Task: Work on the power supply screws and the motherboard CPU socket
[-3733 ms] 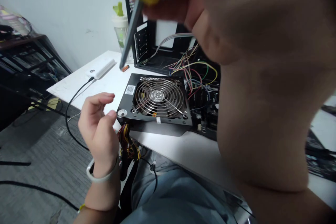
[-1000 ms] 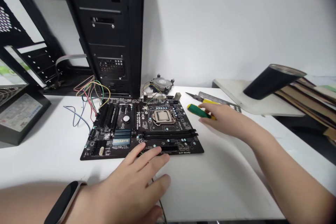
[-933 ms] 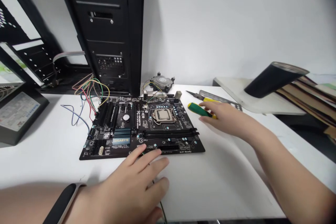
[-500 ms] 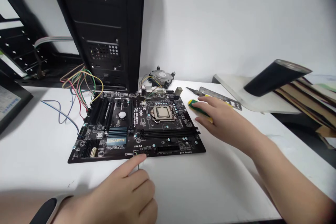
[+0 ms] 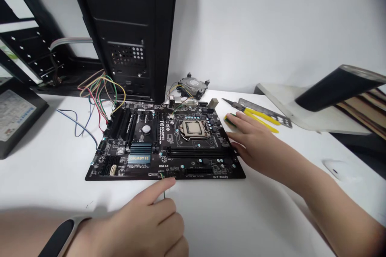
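My left hand, with a band on its wrist, lies at the front edge of a black motherboard. Its thumb reaches onto that edge while the other fingers curl under, closed around a thin green-black wire running from the board's front connector. At the board's right edge, my right hand has its fingers spread. Under its fingertips shows part of a green-and-yellow handle, the rest hidden by the hand. A square processor sits in the board's socket.
Behind the board stands a black computer case, with coloured wires at its foot. A cooling fan, yellow-handled pliers and a grey perforated strip lie behind and right. A white mouse is far right, a power supply left.
The view has shifted, so most things appear further right. My right hand has drawn closer to the board's right edge, uncovering more of the pliers. My left hand keeps its place at the front edge.
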{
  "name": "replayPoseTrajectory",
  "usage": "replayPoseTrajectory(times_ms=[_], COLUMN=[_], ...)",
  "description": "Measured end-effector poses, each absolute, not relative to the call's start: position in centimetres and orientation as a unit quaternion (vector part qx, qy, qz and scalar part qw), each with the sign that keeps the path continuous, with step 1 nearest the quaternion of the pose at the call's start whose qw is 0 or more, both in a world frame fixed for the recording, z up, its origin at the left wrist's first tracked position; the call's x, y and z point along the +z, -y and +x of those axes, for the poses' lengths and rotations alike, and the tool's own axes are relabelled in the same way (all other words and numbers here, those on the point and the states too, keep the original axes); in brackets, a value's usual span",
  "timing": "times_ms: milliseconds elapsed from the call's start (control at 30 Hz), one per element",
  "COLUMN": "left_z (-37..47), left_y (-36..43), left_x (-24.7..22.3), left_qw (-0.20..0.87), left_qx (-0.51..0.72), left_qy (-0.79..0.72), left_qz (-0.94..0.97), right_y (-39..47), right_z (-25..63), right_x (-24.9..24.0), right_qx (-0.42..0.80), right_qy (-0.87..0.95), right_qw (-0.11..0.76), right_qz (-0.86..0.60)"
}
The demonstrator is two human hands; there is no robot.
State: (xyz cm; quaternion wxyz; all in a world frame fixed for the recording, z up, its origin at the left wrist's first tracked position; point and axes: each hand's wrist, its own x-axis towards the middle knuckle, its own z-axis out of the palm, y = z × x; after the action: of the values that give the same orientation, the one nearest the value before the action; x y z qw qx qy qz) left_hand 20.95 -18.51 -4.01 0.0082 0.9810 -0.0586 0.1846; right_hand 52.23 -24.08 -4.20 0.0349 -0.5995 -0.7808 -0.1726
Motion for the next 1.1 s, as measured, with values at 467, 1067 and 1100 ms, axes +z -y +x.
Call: replayPoseTrajectory(times_ms=[467, 1067, 1100], left_z=[20.8, 20.9, 20.9], left_y=[18.7, 18.5, 18.4], left_x=[-4.0, -6.5, -6.3], left_qw=[0.032, 0.017, 0.017], left_qx=[0.2, 0.248, 0.235], left_qy=[0.056, -0.031, -0.031], left_qz=[0.978, 0.968, 0.971], right_y=[24.3, 21.2, 21.2], right_z=[50.7, 43.5, 43.5], right_x=[-2.1, -1.7, -1.9], right_qx=[-0.176, -0.1, -0.104], right_qy=[0.784, 0.876, 0.876], right_qw=[0.119, 0.114, 0.116], right_qz=[-0.583, -0.457, -0.456])
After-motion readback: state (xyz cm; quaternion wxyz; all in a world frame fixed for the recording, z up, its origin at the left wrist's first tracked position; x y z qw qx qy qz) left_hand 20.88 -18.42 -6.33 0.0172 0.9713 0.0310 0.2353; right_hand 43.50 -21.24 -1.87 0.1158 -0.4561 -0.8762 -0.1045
